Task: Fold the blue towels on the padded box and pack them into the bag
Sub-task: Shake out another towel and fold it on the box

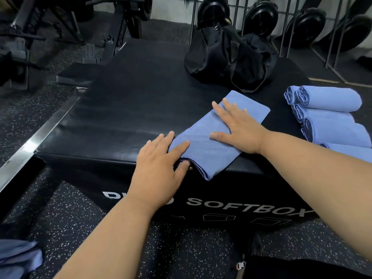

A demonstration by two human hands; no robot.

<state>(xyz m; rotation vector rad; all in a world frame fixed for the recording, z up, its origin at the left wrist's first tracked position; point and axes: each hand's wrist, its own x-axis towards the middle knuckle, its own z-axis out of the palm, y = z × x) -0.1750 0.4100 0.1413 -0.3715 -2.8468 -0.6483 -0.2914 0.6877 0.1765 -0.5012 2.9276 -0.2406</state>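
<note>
A light-blue cloth towel [217,135], folded into a long narrow strip, is laid slantwise on the top of the black padded box [124,109], which is marked "SOFTBOX" in white on its front wall. One end of the towel is hung slightly over the box's front edge; the other end is directed toward the far right corner.

The towel's middle is pressed flat by the right hand [239,127], whose fingers are spread and straight, palm down. The near end of the towel is touched by the left hand [161,160]: its fingers are laid straight along the cloth's left border, and its thumb is placed at the folded hem by the front edge. Nothing is gripped by either hand.

Along the box's right edge, a stack of rolled blue towels [330,115] is set, apart from the towel under the hands. Near the far right corner a black fabric bag [229,57] is slumped on the box top, its mouth loosely open.

Crumpled blue cloth [18,256] is seen on the speckled rubber floor [66,216] at the lower left. Black weight plates [259,17] are stood in a metal rack behind the bag.
</note>
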